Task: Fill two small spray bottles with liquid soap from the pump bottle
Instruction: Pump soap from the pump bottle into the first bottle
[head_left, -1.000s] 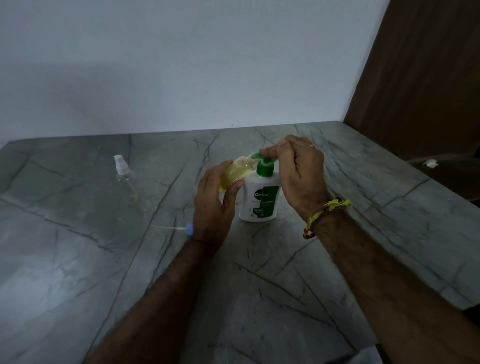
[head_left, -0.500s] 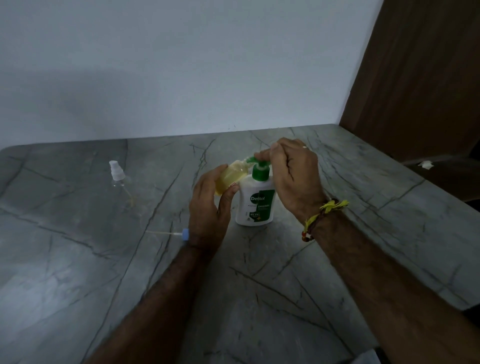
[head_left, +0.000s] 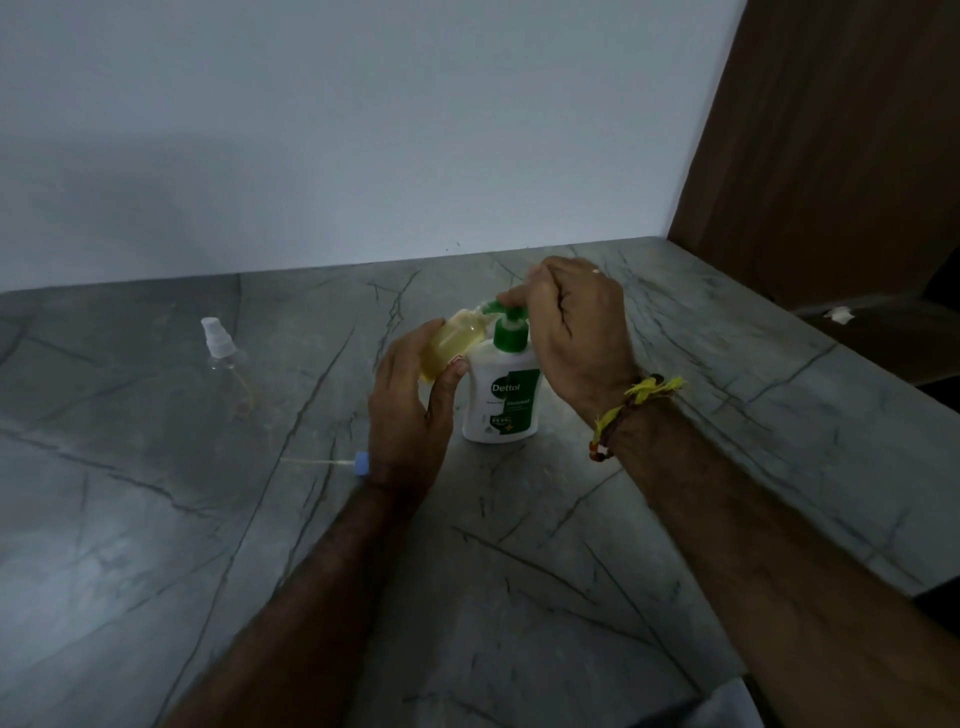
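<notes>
Two hands work at the white pump bottle with the green pump head (head_left: 501, 395), upright on the grey veined stone counter (head_left: 519, 597). The left hand (head_left: 410, 410) is wrapped round a small clear spray bottle part-filled with yellow soap (head_left: 451, 345) — tilted, its mouth up against the green spout. The right hand (head_left: 571, 332), curled, presses the pump top. A second, capped clear spray bottle (head_left: 221, 351) lies well apart to the left — nearer the left hand.
</notes>
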